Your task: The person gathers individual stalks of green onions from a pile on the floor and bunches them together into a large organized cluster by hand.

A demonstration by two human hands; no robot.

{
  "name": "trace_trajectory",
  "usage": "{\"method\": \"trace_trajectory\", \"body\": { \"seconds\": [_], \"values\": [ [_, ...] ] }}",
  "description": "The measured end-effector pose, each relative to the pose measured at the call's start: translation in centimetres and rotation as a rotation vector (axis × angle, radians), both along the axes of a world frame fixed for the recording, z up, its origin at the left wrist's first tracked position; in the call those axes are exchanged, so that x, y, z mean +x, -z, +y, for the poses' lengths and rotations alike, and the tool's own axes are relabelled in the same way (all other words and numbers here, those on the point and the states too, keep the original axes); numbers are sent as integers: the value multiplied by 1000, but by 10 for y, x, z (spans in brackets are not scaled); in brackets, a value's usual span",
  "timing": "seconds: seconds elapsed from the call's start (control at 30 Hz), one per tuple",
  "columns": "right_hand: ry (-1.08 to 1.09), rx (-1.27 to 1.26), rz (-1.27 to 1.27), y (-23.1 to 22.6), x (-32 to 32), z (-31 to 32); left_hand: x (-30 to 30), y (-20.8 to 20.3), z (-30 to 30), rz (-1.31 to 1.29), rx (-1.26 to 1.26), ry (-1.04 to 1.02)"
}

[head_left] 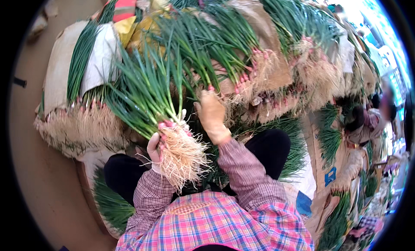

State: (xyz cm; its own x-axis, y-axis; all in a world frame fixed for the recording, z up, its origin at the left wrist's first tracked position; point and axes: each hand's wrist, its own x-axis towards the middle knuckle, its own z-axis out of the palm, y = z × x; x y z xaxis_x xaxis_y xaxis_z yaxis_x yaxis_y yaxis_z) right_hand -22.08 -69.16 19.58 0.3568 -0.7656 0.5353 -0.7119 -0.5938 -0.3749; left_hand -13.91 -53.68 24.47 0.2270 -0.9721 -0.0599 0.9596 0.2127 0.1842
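Observation:
My left hand (154, 148) is wrapped round a thick bunch of spring onions (172, 129). Their pink bulbs sit in its grip, the green leaves fan up and to the left, and long pale roots (183, 158) hang toward my lap. To the right of the bunch, my right hand (212, 115), in a tan glove, reaches into the heap. Its fingers are curled at the pink bulb of a spring onion (210, 87) and seem to pinch it, though the fingertips are partly hidden. More spring onions (242, 76) lie just beyond, roots toward me.
A long heap of spring onions with sacking (276, 63) between layers stretches across in front. A white sack (100, 56) lies at the left. Loose greens (110, 203) lie beside my left knee. Farther right, another person (367, 123) sits near more bunches (335, 220).

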Motion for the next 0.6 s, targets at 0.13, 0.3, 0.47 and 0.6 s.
{"method": "trace_trajectory", "body": {
  "seconds": [0.13,0.3,0.47,0.6],
  "values": [
    [-231,170,-196,-19,-12,-11,20,8,3,-163,-231,-74],
    [104,620,-744,-106,-140,25,18,12,-1,49,-301,-65],
    [499,606,-436,-8,-272,45,7,2,2,-23,-137,66],
    [443,316,217,5,-293,44,7,12,-2,-123,-118,-12]
  ]
}}
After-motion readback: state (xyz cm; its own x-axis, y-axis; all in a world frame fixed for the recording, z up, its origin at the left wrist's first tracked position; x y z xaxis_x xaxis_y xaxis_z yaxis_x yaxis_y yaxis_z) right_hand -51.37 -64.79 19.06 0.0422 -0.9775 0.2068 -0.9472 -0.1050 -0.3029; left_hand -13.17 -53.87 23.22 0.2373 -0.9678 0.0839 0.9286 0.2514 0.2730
